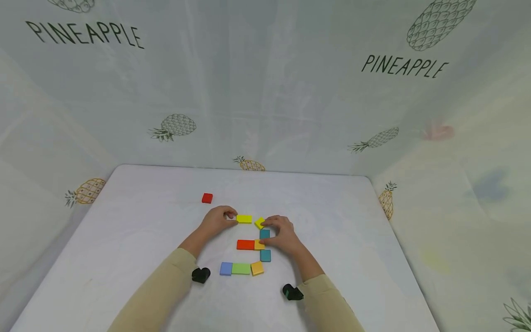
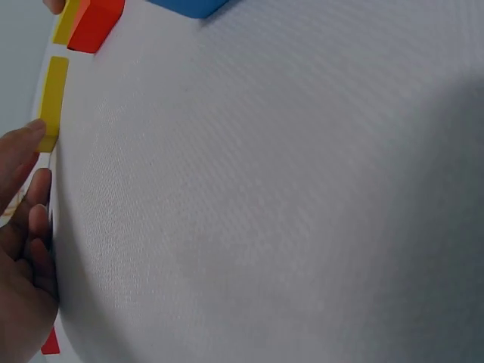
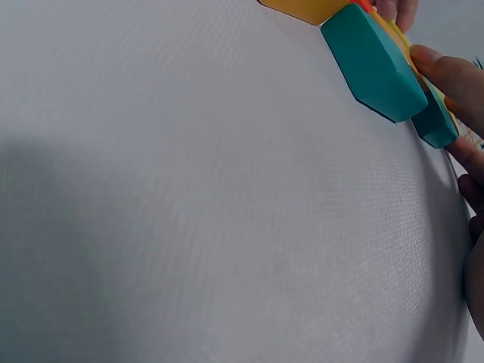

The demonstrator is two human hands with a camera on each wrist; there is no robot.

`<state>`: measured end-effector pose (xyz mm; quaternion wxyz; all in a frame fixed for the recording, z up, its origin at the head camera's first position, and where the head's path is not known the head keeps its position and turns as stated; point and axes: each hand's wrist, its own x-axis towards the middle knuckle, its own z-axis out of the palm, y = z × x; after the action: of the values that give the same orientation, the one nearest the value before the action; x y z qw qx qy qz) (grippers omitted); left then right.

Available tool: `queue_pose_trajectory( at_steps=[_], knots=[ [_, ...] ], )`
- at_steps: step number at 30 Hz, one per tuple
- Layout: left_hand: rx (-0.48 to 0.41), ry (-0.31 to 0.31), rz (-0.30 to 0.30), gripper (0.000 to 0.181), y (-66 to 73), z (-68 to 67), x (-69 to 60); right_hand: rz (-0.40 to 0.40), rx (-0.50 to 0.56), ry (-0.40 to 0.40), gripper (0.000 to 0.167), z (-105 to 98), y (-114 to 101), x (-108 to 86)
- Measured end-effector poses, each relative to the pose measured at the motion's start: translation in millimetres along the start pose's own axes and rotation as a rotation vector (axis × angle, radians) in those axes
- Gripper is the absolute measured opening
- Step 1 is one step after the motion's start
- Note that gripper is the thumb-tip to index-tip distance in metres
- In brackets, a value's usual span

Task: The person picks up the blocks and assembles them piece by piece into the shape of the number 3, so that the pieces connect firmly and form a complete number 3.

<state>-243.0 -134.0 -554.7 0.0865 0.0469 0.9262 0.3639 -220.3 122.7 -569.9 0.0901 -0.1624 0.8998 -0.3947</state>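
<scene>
In the head view my left hand [image 1: 217, 220] is at the left end of a long yellow block [image 1: 244, 219]. Thumb and forefinger pinch that end; the left wrist view shows the thumb on the block's side and the other fingers curled. My right hand [image 1: 284, 234] is spread over the right side of the figure. Its fingertips touch a small, turned yellow block [image 1: 259, 223], while the thumb touches a small orange block [image 1: 259, 245]. Between them lies a teal block [image 1: 264, 234]. A red-orange block [image 1: 245, 245] adjoins the orange one, with another teal block [image 1: 265, 255] below.
Nearer the body lies a row of a blue block [image 1: 226, 269], a green block [image 1: 241, 269] and a slightly turned orange block [image 1: 257, 268]. A red block [image 1: 207, 198] lies apart at the far left. Dark objects sit at both wrists. A pineapple-print curtain [image 1: 265, 92] surrounds the white table [image 1: 332, 207].
</scene>
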Motion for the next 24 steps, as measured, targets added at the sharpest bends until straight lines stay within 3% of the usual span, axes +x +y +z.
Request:
queue_pose_trajectory(
  at_steps=[24],
  knots=[
    [0.05, 0.036, 0.0, 0.024, 4.5, 4.8, 0.4, -0.015, 0.023, 0.003, 0.045, 1.4, 3.8, 0.9]
  ],
)
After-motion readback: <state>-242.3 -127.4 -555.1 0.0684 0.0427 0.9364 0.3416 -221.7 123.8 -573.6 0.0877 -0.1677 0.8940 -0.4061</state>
